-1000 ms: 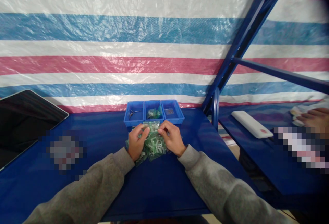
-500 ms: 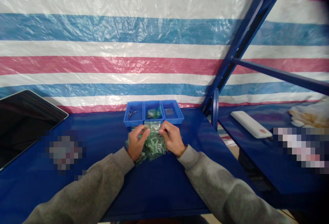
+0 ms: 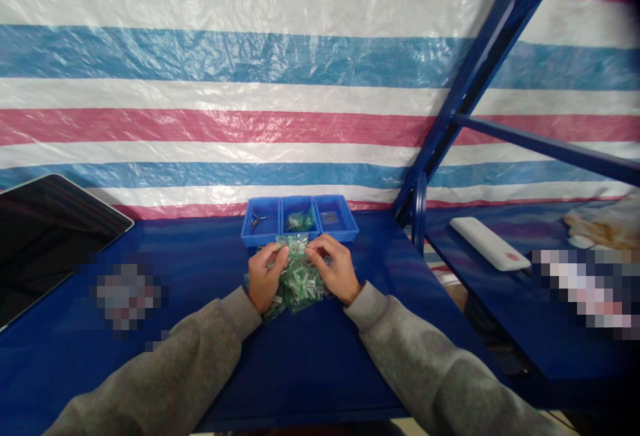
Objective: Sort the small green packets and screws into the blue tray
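Both the left hand (image 3: 264, 275) and right hand (image 3: 337, 269) had thumb and fingers pinched nearly closed on a small clear plastic bag (image 3: 295, 243). It spanned the gap between the grips, longer visible side crosswise, neither hand nearer; green-tinted packets (image 3: 304, 289) lay beneath, blue bins (image 3: 260, 240) just beyond.

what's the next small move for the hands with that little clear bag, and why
Perhaps raise the small clear bag slightly: the left hand and right hand appear to pinch its opposite sides, and the pile of green bags lies crowded just below.
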The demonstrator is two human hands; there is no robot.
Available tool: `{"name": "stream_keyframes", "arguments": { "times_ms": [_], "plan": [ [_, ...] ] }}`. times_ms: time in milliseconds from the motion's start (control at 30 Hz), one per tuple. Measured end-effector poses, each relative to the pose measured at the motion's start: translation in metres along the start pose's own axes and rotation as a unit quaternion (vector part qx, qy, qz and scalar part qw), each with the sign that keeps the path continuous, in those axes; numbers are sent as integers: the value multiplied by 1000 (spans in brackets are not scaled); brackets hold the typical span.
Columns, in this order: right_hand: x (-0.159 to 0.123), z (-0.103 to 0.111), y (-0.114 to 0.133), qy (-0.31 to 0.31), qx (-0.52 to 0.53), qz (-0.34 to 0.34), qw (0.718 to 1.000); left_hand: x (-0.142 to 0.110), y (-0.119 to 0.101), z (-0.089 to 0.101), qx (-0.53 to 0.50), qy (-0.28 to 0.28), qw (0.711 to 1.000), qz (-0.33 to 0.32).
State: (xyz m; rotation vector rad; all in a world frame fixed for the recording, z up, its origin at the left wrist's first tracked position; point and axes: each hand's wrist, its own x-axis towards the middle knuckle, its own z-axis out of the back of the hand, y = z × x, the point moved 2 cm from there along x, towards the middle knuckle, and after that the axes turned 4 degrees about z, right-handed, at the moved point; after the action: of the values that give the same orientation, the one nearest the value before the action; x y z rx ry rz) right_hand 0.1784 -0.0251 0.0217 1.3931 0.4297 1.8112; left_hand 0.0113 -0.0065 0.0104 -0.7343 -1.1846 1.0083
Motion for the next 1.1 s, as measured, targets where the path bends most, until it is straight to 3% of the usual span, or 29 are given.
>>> {"name": "stream_keyframes", "arguments": {
  "times_ms": [667,867,1100],
  "plan": [
    [-2,4,1,-19,-29,30,999,0,4,-1,21,47,998,-33],
    [-2,3,1,4,-26,20,999,-1,0,1,74,23,996,-52],
    [1,1,2,-12,2,-8,1000,0,-2,-1,76,57,993,-65]
  ]
}}
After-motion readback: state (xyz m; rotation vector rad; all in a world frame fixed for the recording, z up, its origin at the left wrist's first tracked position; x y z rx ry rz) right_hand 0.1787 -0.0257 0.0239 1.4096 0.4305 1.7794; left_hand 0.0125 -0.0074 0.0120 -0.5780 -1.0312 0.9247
